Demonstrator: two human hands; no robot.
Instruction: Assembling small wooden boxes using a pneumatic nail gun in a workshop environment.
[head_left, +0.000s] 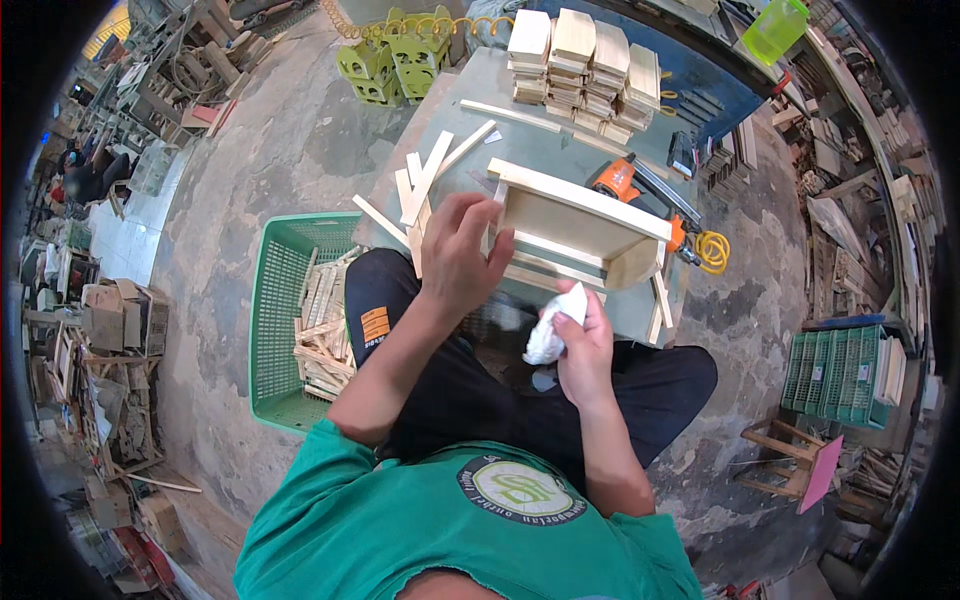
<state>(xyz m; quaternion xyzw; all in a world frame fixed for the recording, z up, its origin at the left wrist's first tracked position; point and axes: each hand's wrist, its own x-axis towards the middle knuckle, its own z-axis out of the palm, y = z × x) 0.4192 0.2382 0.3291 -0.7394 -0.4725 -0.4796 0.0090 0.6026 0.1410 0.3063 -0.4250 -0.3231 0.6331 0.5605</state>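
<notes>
Crumpled white cloth (548, 330) is pinched between the thumb and fingers of my right hand (585, 358), just below the wooden box. My left hand (460, 252) is raised at the box's left end, its fingers bent but apart, with nothing seen in them. Whether its fingertips touch the wood, I cannot tell. The pale wooden box (585, 207) lies on the grey worktable with its hollow side toward me. Orange nail guns (618, 180) lie behind and right of it. Loose wooden strips (428, 180) are scattered left of the box.
Stacked wooden pieces (573, 50) stand at the worktable's (480, 85) far end. A green basket (258, 345) of short strips sits on the floor by my left knee. Coiled yellow hose (712, 252) hangs at the table's right edge. Yellow-green crates (395, 60) stand beyond the table.
</notes>
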